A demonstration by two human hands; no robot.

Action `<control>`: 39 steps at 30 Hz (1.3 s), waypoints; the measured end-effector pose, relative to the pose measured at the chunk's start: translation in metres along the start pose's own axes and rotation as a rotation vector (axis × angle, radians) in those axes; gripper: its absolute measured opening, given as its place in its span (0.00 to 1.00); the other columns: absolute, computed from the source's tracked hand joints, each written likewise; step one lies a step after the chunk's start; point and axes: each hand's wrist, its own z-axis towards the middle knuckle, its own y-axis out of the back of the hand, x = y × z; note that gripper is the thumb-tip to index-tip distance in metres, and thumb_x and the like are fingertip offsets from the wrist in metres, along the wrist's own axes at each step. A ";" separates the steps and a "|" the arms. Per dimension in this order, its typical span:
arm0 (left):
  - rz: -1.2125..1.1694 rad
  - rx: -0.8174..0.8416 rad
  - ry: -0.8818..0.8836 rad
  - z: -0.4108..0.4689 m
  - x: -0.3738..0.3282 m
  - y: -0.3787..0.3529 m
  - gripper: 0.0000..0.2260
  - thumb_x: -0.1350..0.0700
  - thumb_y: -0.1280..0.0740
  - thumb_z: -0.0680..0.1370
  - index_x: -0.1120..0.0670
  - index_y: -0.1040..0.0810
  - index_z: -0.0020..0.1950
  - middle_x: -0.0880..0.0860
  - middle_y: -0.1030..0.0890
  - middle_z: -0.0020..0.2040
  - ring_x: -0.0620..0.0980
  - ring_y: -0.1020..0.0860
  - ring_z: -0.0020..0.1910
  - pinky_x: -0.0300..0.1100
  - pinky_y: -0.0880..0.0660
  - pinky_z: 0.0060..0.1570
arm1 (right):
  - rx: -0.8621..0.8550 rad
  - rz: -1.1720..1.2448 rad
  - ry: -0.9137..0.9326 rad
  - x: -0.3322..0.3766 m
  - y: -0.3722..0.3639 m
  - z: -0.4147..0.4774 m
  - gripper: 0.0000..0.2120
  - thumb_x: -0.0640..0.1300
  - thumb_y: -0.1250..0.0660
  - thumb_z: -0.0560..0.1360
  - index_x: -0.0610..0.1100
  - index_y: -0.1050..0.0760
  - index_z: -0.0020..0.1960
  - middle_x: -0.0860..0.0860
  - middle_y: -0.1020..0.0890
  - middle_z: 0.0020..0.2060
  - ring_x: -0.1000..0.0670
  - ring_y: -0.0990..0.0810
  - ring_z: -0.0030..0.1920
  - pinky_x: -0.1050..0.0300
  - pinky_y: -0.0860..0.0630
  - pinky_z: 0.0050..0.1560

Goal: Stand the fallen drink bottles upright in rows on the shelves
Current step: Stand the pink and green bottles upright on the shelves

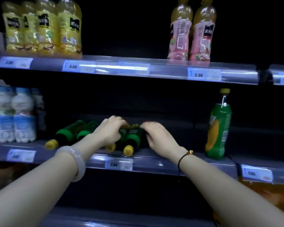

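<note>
On the middle shelf (154, 163), left hand (110, 132) and right hand (159, 138) cover fallen green plastic bottles (133, 138), grip unclear through blur; likely heavy, slick, best held mid-body.

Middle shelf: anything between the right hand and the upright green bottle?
Nothing. In the head view, the middle shelf is bare between the right hand and the upright green bottle. The fallen green bottles lie left of that hand.
</note>
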 end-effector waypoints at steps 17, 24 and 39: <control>-0.194 0.272 -0.179 0.002 0.022 -0.029 0.28 0.57 0.34 0.75 0.47 0.37 0.74 0.56 0.38 0.75 0.52 0.40 0.74 0.37 0.46 0.71 | 0.278 0.146 -0.179 -0.020 -0.031 -0.007 0.32 0.36 0.36 0.74 0.55 0.40 0.74 0.54 0.36 0.72 0.51 0.41 0.73 0.37 0.51 0.73; -0.802 -0.236 0.013 0.058 -0.045 0.000 0.14 0.50 0.32 0.76 0.55 0.23 0.59 0.52 0.20 0.54 0.49 0.24 0.55 0.39 0.31 0.55 | -0.259 0.654 -0.477 -0.051 0.026 0.003 0.15 0.43 0.27 0.71 0.46 0.25 0.56 0.49 0.19 0.52 0.51 0.22 0.54 0.57 0.27 0.59; -1.192 0.048 0.350 0.103 -0.121 -0.008 0.33 0.35 0.30 0.69 0.48 0.34 0.68 0.51 0.21 0.59 0.54 0.21 0.54 0.55 0.23 0.51 | -0.190 0.624 -0.752 -0.093 0.069 -0.014 0.28 0.58 0.33 0.74 0.41 0.33 0.64 0.47 0.19 0.52 0.48 0.19 0.53 0.51 0.22 0.55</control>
